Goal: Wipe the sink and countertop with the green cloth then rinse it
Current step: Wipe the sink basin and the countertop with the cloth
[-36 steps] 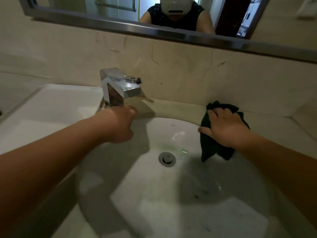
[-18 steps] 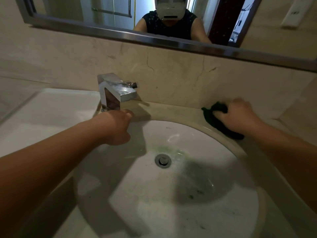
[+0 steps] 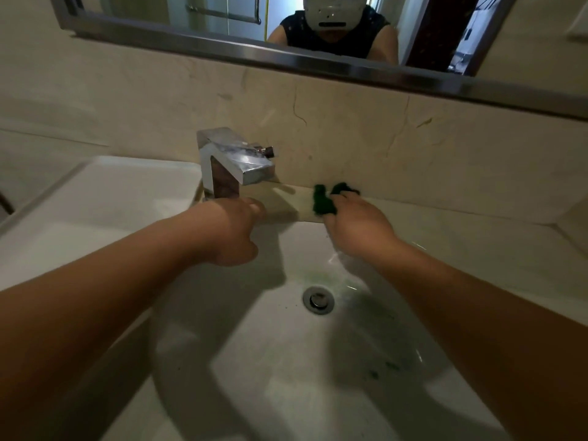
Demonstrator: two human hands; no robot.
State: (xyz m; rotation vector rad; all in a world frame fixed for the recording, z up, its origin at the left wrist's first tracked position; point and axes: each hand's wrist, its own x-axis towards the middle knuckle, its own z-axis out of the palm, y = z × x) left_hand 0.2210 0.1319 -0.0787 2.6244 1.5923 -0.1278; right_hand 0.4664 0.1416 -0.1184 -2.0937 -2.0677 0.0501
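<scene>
A round white sink (image 3: 286, 361) is set into a beige stone countertop (image 3: 445, 218), with a metal drain (image 3: 318, 299) in the middle. My right hand (image 3: 356, 224) presses the bunched green cloth (image 3: 323, 202) onto the strip of countertop behind the basin, close to the wall. Only the cloth's far end shows past my fingers. My left hand (image 3: 232, 230) rests with curled fingers on the sink's rim just below the chrome faucet (image 3: 229, 167); what it touches is hidden.
A white rectangular basin or tray (image 3: 95, 198) lies at the left of the faucet. The beige wall (image 3: 350, 132) rises right behind the countertop, with a metal-framed mirror (image 3: 286, 58) above. Faint green specks dot the sink bowl (image 3: 381, 370).
My right hand has carried the cloth from the sink's right rim up onto the countertop, then left along the back strip toward the faucet. My left hand has stayed by the faucet.
</scene>
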